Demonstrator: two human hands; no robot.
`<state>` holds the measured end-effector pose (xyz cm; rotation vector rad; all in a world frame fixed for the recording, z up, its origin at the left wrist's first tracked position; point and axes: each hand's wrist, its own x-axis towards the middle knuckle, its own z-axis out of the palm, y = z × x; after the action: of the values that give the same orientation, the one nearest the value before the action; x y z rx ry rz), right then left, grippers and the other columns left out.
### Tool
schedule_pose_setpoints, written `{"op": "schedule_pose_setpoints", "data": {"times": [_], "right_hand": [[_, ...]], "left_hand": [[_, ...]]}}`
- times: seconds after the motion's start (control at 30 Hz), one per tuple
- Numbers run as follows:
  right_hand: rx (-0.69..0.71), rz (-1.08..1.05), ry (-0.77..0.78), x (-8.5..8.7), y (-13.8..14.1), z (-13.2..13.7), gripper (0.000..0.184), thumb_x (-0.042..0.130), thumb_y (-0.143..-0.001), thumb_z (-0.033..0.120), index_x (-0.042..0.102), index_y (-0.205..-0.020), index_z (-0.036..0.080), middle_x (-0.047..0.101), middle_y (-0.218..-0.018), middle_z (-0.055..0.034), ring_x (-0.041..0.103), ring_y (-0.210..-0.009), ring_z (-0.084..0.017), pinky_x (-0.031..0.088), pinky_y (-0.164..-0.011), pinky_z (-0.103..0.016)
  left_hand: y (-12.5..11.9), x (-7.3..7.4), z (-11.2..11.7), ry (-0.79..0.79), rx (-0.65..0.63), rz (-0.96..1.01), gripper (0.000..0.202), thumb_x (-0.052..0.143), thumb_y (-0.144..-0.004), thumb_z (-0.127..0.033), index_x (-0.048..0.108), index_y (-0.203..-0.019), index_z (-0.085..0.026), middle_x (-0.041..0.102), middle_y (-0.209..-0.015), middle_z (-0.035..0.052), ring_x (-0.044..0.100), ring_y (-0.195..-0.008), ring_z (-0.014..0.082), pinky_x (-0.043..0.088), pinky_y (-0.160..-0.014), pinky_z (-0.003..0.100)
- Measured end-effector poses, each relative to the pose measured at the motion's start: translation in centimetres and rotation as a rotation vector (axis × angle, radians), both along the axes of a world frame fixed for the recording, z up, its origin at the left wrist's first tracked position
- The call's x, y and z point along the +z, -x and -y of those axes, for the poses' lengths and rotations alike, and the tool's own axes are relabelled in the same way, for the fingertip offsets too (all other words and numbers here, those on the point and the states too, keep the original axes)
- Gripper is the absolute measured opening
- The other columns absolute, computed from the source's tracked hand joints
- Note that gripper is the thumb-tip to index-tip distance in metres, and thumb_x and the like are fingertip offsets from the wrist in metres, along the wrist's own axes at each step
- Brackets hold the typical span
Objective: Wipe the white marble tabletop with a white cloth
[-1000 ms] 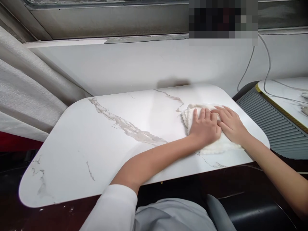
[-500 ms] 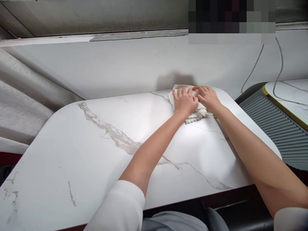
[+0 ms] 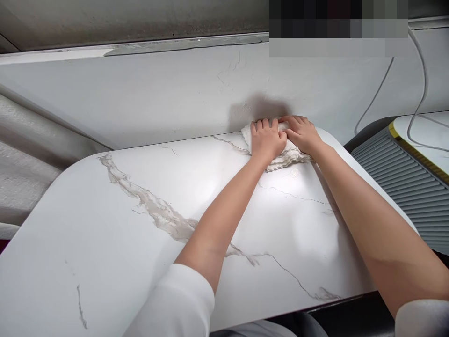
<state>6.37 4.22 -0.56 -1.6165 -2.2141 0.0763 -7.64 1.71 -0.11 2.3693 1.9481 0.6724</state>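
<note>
A folded white cloth [image 3: 286, 158] with frilled edges lies on the far edge of the marbled white tabletop [image 3: 140, 262], close to the wall. My left hand [image 3: 267, 140] presses down on the cloth's left part, fingers bent over it. Beside it, my right hand [image 3: 301, 134] grips the right part, its thumb near the left thumb. Both arms stretch forward across the table. The cloth's far side is mostly hidden under the fingers.
A white wall [image 3: 157, 93] rises behind the table. Pale curtain fabric [image 3: 28, 154] hangs at left. On the right stand a grey ribbed side [image 3: 403, 182] with a gold edge and another white top [image 3: 431, 126]. A thin cable [image 3: 425, 79] hangs there.
Both hands and the cloth have shifted slightly toward the wall over the tabletop. The cloth is turned a little, and the camera view has moved slightly.
</note>
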Motion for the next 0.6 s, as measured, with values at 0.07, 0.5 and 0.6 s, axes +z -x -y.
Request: {"op": "schedule_pose_setpoints", "data": {"times": [0.07,0.5,0.6], "right_hand": [[0.003,0.007,-0.008,-0.1,-0.2,-0.2,0.047,0.034,-0.089,0.034,0.053,-0.131,0.028,0.056,-0.139,-0.0065,0.044,-0.130,-0.034,0.036,-0.106,-0.054],[0.004,-0.015,-0.010,0.0,-5.9,1.9,0.048,0.038,-0.088,0.038,0.054,-0.131,0.022,0.057,-0.138,-0.0093,0.048,-0.131,-0.033,0.037,-0.109,-0.055],[-0.015,0.012,0.004,0.3,-6.2,4.1,0.047,0.036,-0.089,0.038,0.053,-0.130,0.023,0.056,-0.139,-0.0092,0.047,-0.132,-0.032,0.038,-0.109,-0.055]], "left_hand": [[-0.1,0.0,0.0,-0.007,0.006,-0.012,0.043,0.035,-0.097,-0.030,0.054,-0.132,-0.015,0.058,-0.131,0.0127,0.048,-0.128,0.0284,0.023,-0.120,0.045],[-5.5,-0.4,3.7,-0.038,-0.013,-0.012,0.049,0.030,-0.099,-0.031,0.052,-0.135,-0.006,0.051,-0.145,0.0185,0.039,-0.140,0.0320,0.019,-0.121,0.048],[-5.9,-0.3,5.4,-0.042,-0.033,-0.026,0.050,0.030,-0.099,-0.032,0.051,-0.136,-0.006,0.050,-0.146,0.0190,0.038,-0.140,0.0322,0.020,-0.121,0.048]]}}
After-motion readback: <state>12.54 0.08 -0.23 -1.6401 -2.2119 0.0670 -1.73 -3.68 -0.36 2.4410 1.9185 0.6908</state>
